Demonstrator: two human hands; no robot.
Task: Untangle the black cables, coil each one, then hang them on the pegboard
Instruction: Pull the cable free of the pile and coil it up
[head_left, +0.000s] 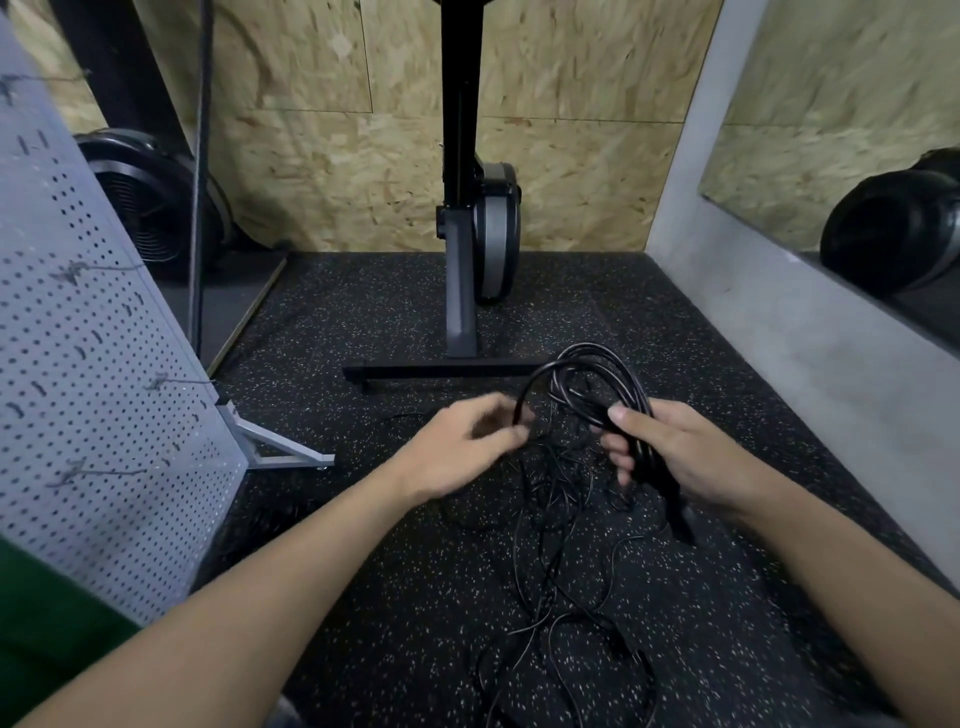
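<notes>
Both hands out in front, over the floor. Right hand (670, 457) closed round a bundle of loops, the coil (592, 382) rising above the fist in an arch, thumb pressed on top of the strands, a thicker end or plug trailing down below the palm. Left hand (462, 447) partly closed and blurred, fingers pinching one strand on the left side of the same arch, apparently feeding or laying on another loop; exact grip hard to tell through the blur.

Below and nearer, on the speckled rubber floor (363, 597), a loose tangle of thin black cables (550, 587), strands crossing and looping with no order, some running up toward the hands. Not clear how many cables lay in the heap, nor which strand belonged to the coil.

To the left, standing close, the grey pegboard (78, 364) on its metal foot, several hooks (72, 270) showing, none carrying a cable.

Farther off, black exercise machine (467, 234) upright against the chipboard wall (571, 156).

Judged early in the task: one cable partway coiled, most of the pile not yet untangled, nothing hung. Left to do: finishing this coil, freeing and coiling the rest, hanging each.
</notes>
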